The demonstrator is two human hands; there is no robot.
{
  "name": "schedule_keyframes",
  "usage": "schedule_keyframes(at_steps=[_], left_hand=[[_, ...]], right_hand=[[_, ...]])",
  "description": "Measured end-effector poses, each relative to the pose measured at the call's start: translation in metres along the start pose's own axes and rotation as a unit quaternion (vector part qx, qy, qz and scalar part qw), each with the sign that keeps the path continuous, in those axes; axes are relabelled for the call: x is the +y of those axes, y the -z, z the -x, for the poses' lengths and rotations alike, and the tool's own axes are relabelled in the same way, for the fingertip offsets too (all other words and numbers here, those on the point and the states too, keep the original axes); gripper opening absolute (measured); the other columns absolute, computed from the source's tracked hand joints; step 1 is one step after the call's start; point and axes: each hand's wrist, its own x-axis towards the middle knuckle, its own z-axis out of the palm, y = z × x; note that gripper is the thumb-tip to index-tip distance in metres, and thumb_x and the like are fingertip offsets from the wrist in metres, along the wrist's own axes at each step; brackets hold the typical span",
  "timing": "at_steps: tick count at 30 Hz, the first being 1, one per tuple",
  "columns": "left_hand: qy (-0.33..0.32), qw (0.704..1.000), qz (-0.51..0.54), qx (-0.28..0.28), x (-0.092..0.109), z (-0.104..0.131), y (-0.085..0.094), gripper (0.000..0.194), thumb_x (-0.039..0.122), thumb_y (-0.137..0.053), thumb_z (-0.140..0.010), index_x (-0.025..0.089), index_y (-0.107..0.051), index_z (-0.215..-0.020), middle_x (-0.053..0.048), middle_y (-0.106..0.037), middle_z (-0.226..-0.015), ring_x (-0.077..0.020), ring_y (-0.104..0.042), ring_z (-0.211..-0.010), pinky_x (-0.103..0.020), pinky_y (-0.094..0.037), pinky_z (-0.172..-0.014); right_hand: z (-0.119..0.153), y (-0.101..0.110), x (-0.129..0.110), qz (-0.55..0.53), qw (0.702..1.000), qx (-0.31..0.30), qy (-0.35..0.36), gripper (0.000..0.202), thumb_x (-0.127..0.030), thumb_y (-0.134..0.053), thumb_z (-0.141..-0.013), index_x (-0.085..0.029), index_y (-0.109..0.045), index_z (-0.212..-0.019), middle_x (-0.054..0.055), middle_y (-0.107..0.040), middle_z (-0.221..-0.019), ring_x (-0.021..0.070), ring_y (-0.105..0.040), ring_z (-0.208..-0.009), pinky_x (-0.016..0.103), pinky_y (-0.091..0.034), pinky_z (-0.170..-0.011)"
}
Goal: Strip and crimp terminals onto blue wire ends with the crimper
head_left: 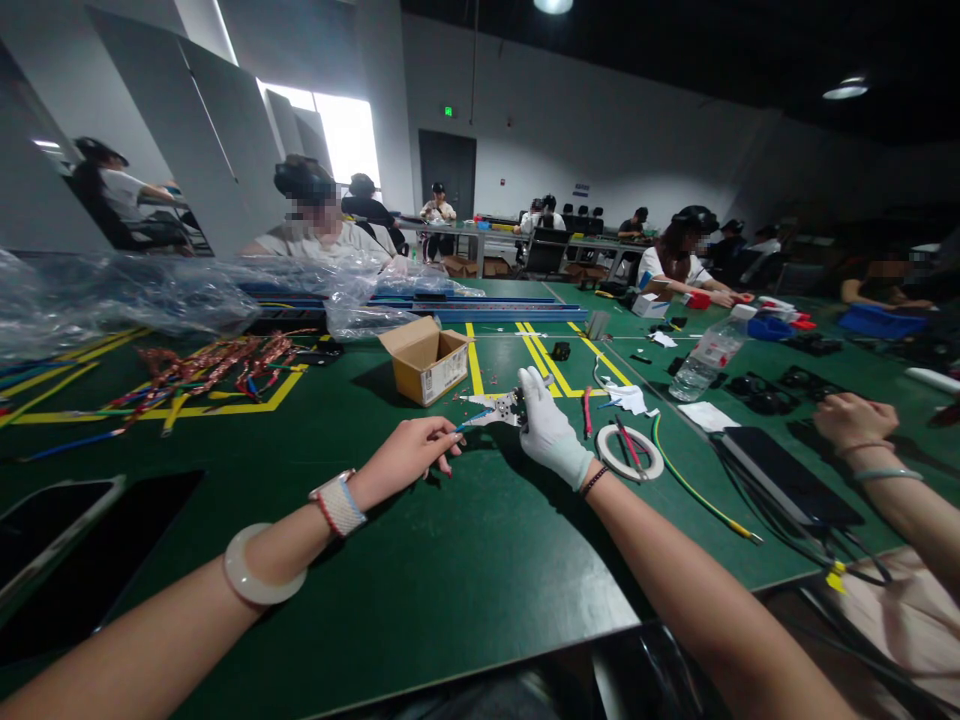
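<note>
My left hand (412,452), bare, pinches a short blue wire (469,421) between thumb and fingers. The wire's far end lies at the jaws of a metal wire stripper (499,408). My right hand (550,425), in a white glove, is closed around the stripper's handles, with the jaws pointing left. Just behind the tool stands an open cardboard box (427,365). Small scraps lie around the jaws. To the right of my gloved hand are a white ring-shaped roll (609,455) with red and black pieces on it and a yellow-green wire (694,487).
Bare copper wires (217,370) lie at the left, near plastic film (112,300). On the right are a water bottle (712,352), a black power bank (791,475) and another person's fist (855,420). Dark flat devices (97,560) lie front left. People sit across the green table (390,600).
</note>
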Motion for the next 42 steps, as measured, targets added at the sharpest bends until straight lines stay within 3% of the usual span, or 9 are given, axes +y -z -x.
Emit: schedule_keyframes(at_steps=[9, 15, 19, 24, 32, 42], left_hand=[[0.004, 1.0, -0.007, 0.007, -0.006, 0.0, -0.004, 0.028, 0.041, -0.054, -0.085, 0.014, -0.063, -0.085, -0.005, -0.071, -0.084, -0.0091, -0.056, -0.045, -0.021, -0.045, -0.045], [0.018, 1.0, -0.006, 0.022, -0.003, 0.002, -0.006, 0.03, 0.043, -0.055, -0.083, 0.014, -0.063, -0.084, -0.006, -0.071, -0.085, -0.0108, -0.059, -0.048, -0.023, -0.046, -0.048], [0.021, 0.999, -0.002, 0.029, -0.001, 0.004, -0.008, 0.029, 0.042, -0.056, -0.082, 0.014, -0.063, -0.081, -0.006, -0.072, -0.084, -0.0112, -0.059, -0.048, -0.023, -0.046, -0.048], [0.023, 0.998, 0.013, 0.048, 0.0, 0.005, -0.012, 0.029, 0.043, -0.056, -0.081, 0.014, -0.062, -0.08, -0.006, -0.072, -0.084, -0.011, -0.058, -0.048, -0.022, -0.045, -0.047], [0.034, 0.998, 0.03, 0.046, -0.003, 0.005, -0.012, 0.03, 0.043, -0.058, -0.08, 0.014, -0.063, -0.081, -0.007, -0.072, -0.086, -0.0096, -0.055, -0.047, -0.022, -0.043, -0.046], [0.053, 0.997, 0.037, 0.041, -0.004, 0.003, -0.01, 0.032, 0.045, -0.057, -0.08, 0.013, -0.063, -0.081, -0.007, -0.072, -0.085, -0.0065, -0.044, -0.041, -0.02, -0.034, -0.041]], right_hand=[[-0.001, 0.004, 0.0, 0.013, 0.999, 0.017, 0.027, 0.083, -0.003, -0.048, -0.071, -0.008, -0.017, -0.147, 0.023, -0.019, -0.151, 0.0298, -0.016, -0.142, 0.051, -0.023, -0.113], [-0.001, 0.004, 0.0, 0.04, 0.998, 0.008, 0.046, 0.084, -0.002, -0.048, -0.066, -0.009, -0.022, -0.145, 0.021, -0.033, -0.143, 0.0291, -0.026, -0.137, 0.049, -0.025, -0.112], [-0.001, 0.006, -0.006, 0.099, 0.994, 0.0, 0.044, 0.075, -0.006, -0.05, -0.07, -0.006, -0.028, -0.141, 0.022, -0.037, -0.137, 0.0317, -0.033, -0.13, 0.047, -0.027, -0.109], [-0.004, 0.013, -0.02, 0.191, 0.979, -0.062, -0.032, 0.061, -0.014, -0.049, -0.079, -0.008, -0.034, -0.138, 0.02, -0.044, -0.128, 0.0283, -0.05, -0.103, 0.041, -0.039, -0.091], [-0.009, 0.021, -0.028, 0.254, 0.959, -0.108, -0.058, 0.037, -0.012, -0.047, -0.08, -0.015, -0.051, -0.117, 0.012, -0.056, -0.104, 0.0248, -0.052, -0.092, 0.036, -0.035, -0.081], [-0.009, 0.019, -0.026, 0.258, 0.96, -0.103, -0.044, 0.024, -0.014, -0.049, -0.08, -0.017, -0.054, -0.103, 0.011, -0.058, -0.097, 0.0249, -0.052, -0.09, 0.035, -0.034, -0.074]])
